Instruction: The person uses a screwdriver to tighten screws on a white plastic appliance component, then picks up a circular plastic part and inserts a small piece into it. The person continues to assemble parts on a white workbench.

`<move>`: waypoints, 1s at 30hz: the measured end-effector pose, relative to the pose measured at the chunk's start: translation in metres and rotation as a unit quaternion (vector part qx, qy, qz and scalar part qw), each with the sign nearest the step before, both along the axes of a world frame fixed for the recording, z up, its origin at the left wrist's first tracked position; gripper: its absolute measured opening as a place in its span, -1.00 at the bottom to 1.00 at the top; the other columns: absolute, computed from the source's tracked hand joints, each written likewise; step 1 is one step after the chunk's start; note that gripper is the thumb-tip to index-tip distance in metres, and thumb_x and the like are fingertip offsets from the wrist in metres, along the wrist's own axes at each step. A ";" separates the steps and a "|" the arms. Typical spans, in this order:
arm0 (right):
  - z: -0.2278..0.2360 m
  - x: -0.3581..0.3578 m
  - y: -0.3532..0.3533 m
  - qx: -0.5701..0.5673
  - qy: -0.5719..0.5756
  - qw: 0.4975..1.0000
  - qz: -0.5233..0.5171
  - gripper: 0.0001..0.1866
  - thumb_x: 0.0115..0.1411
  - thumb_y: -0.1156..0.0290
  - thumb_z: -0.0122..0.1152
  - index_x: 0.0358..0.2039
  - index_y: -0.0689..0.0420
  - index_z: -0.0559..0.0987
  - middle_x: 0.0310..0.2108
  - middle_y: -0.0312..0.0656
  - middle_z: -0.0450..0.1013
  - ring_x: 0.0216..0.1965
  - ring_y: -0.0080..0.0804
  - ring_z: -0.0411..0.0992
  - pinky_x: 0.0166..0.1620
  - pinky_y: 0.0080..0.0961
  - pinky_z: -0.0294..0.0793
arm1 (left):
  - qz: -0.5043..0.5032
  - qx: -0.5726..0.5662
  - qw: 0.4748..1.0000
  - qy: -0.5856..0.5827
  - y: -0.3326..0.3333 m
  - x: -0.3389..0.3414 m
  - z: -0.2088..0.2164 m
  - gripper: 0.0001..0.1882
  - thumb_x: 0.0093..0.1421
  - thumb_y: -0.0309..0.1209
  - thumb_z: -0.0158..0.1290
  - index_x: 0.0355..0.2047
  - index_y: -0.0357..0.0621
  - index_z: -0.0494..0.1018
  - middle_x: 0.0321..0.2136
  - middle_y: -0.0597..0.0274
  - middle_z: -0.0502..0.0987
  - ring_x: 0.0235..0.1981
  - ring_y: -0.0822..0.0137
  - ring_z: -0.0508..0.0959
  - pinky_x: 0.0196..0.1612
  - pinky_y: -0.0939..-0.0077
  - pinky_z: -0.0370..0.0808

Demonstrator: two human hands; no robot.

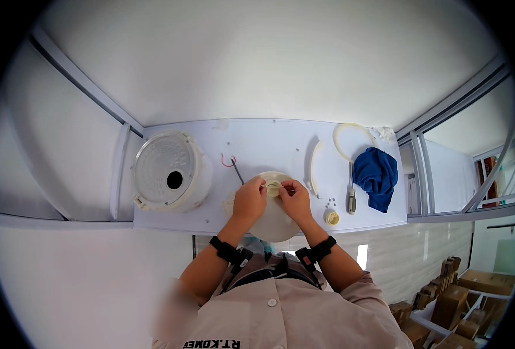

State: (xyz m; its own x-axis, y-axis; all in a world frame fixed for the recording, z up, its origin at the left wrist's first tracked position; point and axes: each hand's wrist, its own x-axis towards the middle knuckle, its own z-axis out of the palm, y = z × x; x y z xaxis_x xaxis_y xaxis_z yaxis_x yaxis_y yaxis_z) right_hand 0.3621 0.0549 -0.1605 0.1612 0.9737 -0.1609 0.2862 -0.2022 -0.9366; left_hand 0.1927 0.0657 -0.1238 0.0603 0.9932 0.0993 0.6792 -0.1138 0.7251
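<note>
A pale, rounded white piece (275,225) sits at the front edge of the white table, close to my body. At its upper end is a small cream-coloured ring (273,187), pinched from both sides. My left hand (250,200) is closed with its fingertips on the ring's left side. My right hand (297,203) grips the right side with thumb and fingers. Whether the ring is fixed to the white piece cannot be made out. Just past my left hand lies a thin dark rod (237,171), beside a pink-red loop (227,160).
A large round white drum (202,177) with a clear cover stands left. To the right lie a curved white strip (314,164), a cream hose (337,145), a screwdriver (351,200), a blue cloth (376,177), small screws (330,203) and a little pot of yellowish paste (332,218).
</note>
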 end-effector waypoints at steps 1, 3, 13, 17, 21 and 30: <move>0.000 0.001 0.000 -0.005 -0.002 1.000 0.006 -0.79 0.30 0.42 0.31 -0.14 0.29 0.62 -0.34 -0.18 0.62 -0.34 -0.47 0.62 -0.22 -0.52 0.60 | 0.000 -0.010 1.000 0.000 0.000 0.002 0.002 -0.82 0.21 -0.44 0.19 -0.18 -0.20 0.59 -0.31 -0.06 0.68 -0.27 -0.10 0.68 -0.17 0.09 0.59; -0.002 0.005 0.000 -0.012 -0.005 1.000 0.015 -0.79 0.30 0.42 0.31 -0.14 0.28 0.62 -0.35 -0.19 0.62 -0.33 -0.48 0.62 -0.22 -0.52 0.60 | -0.004 -0.028 1.000 0.003 0.001 0.004 0.002 -0.82 0.22 -0.43 0.19 -0.18 -0.20 0.58 -0.29 -0.04 0.67 -0.24 -0.10 0.67 -0.16 0.07 0.59; -0.005 0.002 -0.004 0.015 -0.040 0.999 0.003 -0.81 0.30 0.43 0.31 -0.13 0.25 0.62 -0.39 -0.21 0.62 -0.36 -0.49 0.59 -0.23 -0.49 0.58 | -0.013 -0.059 0.998 0.024 0.006 0.006 0.001 -0.82 0.24 -0.41 0.18 -0.17 -0.18 0.55 -0.26 0.00 0.65 -0.19 -0.11 0.63 -0.13 0.04 0.57; -0.003 0.001 -0.007 0.028 -0.032 0.999 -0.011 -0.82 0.28 0.44 0.31 -0.14 0.23 0.63 -0.37 -0.12 0.63 -0.36 -0.34 0.61 -0.21 -0.41 0.59 | -0.017 -0.046 0.998 0.031 0.005 0.006 -0.003 -0.84 0.25 -0.42 0.17 -0.18 -0.19 0.55 -0.26 0.00 0.64 -0.20 -0.11 0.63 -0.14 0.04 0.56; -0.007 -0.001 -0.009 0.048 -0.020 0.998 -0.017 -0.81 0.25 0.47 0.34 -0.14 0.23 0.63 -0.33 -0.07 0.63 -0.34 -0.28 0.62 -0.20 -0.37 0.60 | -0.016 -0.011 0.999 0.033 0.005 0.005 -0.006 -0.81 0.23 -0.42 0.19 -0.16 -0.20 0.58 -0.28 -0.04 0.66 -0.27 -0.09 0.66 -0.19 0.08 0.58; -0.010 0.000 -0.009 0.055 -0.028 0.998 -0.010 -0.80 0.24 0.49 0.35 -0.13 0.22 0.65 -0.29 -0.05 0.61 -0.33 -0.23 0.62 -0.21 -0.36 0.61 | -0.026 -0.001 0.999 0.024 0.004 0.005 -0.008 -0.76 0.22 -0.44 0.19 -0.11 -0.19 0.61 -0.26 -0.05 0.66 -0.26 -0.07 0.67 -0.18 0.10 0.59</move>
State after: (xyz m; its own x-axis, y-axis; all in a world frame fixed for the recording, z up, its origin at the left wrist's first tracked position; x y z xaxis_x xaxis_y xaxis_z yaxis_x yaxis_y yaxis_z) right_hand 0.3623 0.0462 -0.1709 0.1865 0.9815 -0.0434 0.3363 -0.1052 -0.9359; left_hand 0.1975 0.0695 -0.1320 0.1157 0.9890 0.0926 0.7068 -0.1475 0.6918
